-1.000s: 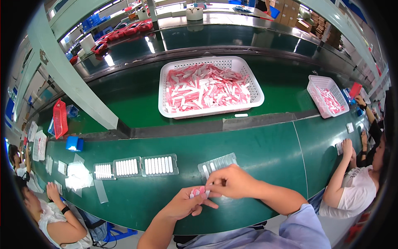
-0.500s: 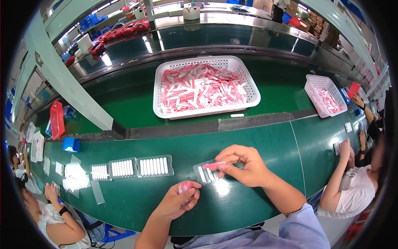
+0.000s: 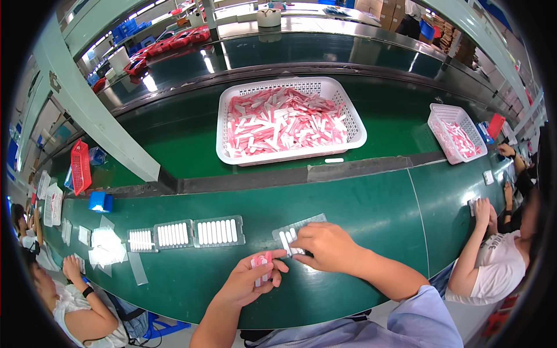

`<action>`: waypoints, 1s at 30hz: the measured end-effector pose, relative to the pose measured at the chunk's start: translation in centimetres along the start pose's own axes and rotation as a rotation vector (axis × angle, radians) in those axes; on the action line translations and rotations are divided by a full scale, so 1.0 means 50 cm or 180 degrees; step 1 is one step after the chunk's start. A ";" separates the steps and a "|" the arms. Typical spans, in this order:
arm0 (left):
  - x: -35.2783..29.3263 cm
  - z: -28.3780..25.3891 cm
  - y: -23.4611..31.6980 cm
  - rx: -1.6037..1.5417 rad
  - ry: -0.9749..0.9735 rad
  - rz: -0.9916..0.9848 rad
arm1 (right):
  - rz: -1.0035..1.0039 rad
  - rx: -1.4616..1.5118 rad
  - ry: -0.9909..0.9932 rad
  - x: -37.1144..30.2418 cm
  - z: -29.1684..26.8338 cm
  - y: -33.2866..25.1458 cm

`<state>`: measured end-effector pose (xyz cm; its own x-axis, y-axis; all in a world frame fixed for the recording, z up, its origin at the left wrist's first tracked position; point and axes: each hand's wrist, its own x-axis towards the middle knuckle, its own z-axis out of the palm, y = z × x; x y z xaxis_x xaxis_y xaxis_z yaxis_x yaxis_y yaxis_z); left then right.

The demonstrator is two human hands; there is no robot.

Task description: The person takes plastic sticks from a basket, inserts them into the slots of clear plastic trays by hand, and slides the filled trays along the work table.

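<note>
My left hand [image 3: 253,277] is closed around several small pink-and-white strips [image 3: 262,268], with its index finger stretched toward a clear plastic tray [image 3: 315,219]. White strips [image 3: 288,236] lie side by side in that tray's slots. Over the tray's right part, my right hand [image 3: 326,246] reaches down with bent fingers drawn together at the slots. Its fingertips, and whatever they pinch, are mostly hidden behind the hand.
Beyond the tray, a white basket [image 3: 360,142] holds many pink and white strips; one loose strip [image 3: 335,160] lies before it. Filled trays [image 3: 217,232], clear sheets [image 3: 107,246] and a blue box [image 3: 101,202] are at left. Co-workers sit on both sides.
My right hand has moved down and left onto the tray; the pink strip it held above the tray is out of sight. My left hand has turned slightly, its index finger now extended.
</note>
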<state>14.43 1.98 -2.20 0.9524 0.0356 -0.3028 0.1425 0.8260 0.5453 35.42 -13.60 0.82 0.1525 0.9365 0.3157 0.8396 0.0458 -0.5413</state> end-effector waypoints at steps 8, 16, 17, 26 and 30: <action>-0.003 0.013 0.001 0.0254 0.0279 -0.0058 | 0.0440 0.0874 0.0017 0.010 -0.026 -0.041; -0.010 0.026 0.010 0.0894 -0.0168 -0.0679 | 0.1245 0.2595 0.0285 0.006 -0.023 -0.037; -0.011 0.025 0.009 0.0895 -0.0165 -0.0677 | 0.1340 0.2875 0.0744 0.006 -0.026 -0.021; -0.002 0.019 0.004 0.0422 -0.0105 -0.0599 | 0.1415 0.3024 0.1106 0.007 -0.080 -0.007; -0.002 -0.007 -0.009 0.0102 -0.0293 -0.0492 | 0.1423 0.3075 0.1181 0.006 -0.094 -0.011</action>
<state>14.15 1.79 -2.69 0.9389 -0.1433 -0.3128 0.2962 0.7993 0.5228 37.45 -14.97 4.88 0.6192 0.7823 0.0672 -0.0603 0.1326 -0.9893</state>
